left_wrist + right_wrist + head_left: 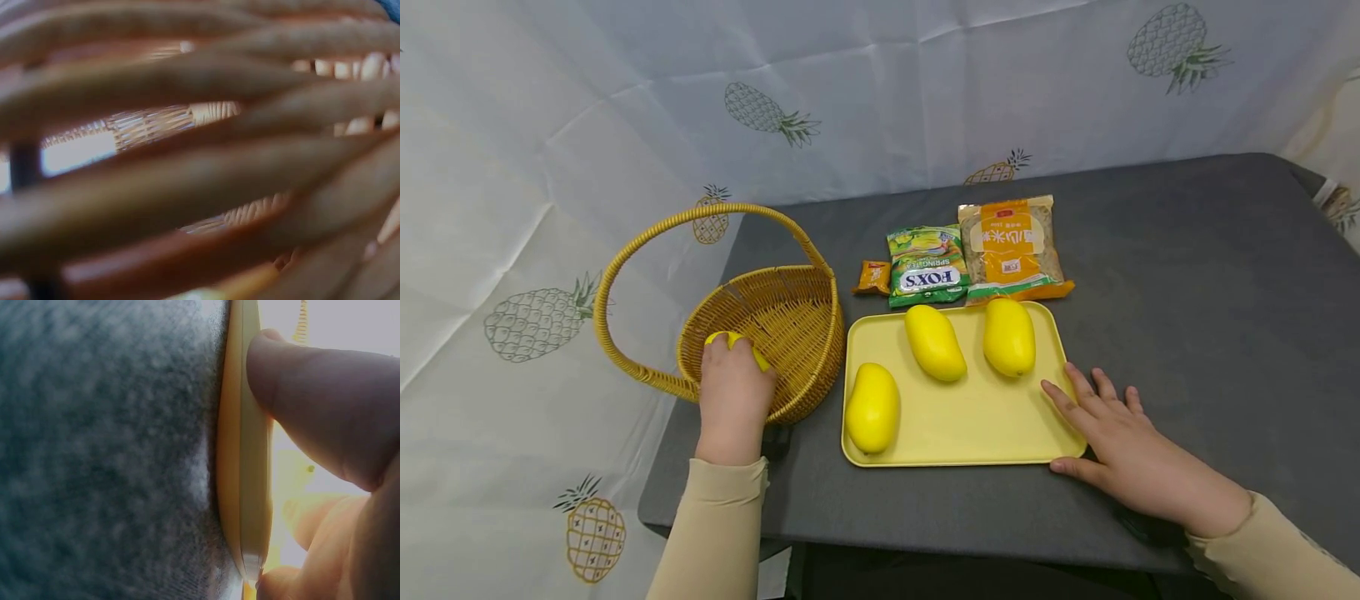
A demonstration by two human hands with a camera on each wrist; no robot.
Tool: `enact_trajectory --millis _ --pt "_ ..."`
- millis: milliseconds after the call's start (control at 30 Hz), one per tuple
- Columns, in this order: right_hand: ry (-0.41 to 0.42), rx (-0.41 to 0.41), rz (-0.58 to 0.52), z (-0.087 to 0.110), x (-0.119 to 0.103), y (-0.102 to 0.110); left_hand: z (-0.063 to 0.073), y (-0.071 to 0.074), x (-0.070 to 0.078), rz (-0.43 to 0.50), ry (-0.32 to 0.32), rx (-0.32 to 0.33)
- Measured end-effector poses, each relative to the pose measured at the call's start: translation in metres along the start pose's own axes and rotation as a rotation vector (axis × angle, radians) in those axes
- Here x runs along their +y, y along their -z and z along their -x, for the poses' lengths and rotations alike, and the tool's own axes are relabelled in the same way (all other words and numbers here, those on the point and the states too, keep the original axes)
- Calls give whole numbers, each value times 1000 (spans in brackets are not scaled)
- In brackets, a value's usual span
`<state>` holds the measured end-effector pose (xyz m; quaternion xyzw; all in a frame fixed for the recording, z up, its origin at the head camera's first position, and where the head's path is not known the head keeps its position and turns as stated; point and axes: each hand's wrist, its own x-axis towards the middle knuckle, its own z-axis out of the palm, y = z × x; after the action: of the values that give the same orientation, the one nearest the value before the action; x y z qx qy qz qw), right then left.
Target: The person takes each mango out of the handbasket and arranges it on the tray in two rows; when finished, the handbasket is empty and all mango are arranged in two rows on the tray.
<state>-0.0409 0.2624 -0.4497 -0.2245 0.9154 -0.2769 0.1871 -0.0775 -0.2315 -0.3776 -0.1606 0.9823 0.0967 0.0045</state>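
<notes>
My left hand (735, 392) reaches over the near rim into a woven yellow basket (808, 367) with a tall hoop handle. Its fingers curl round a yellow mango (752, 350), mostly hidden beneath the hand. Basket strands (156, 181) fill the left wrist view, blurred and close. On a pale yellow tray (955, 425) lie three more mangoes: one at the left (872, 408), one at the upper middle (936, 342) and one at the upper right (1009, 337). My right hand (1120, 450) rests at the tray's right edge with fingers spread. In the right wrist view its thumb (312, 394) touches the tray's rim (253, 456).
Behind the tray, side by side, lie a small orange packet (873, 277), a green Fox's candy bag (928, 265) and a larger orange and clear bag (1011, 248). The dark grey table (1187, 292) meets a pineapple-print cloth (880, 100) at its back and left.
</notes>
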Motion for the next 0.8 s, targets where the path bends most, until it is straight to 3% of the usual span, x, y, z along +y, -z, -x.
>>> enact_trajectory --millis 200,433,800 --pt "3 -3 -3 -1 0 1 -2 1 2 -5 -11 -50" --pt "3 -1 -4 0 0 1 -2 1 4 -8 -19 -40" --pt "1 -5 -8 -1 0 1 -2 2 1 106 -73 -42"
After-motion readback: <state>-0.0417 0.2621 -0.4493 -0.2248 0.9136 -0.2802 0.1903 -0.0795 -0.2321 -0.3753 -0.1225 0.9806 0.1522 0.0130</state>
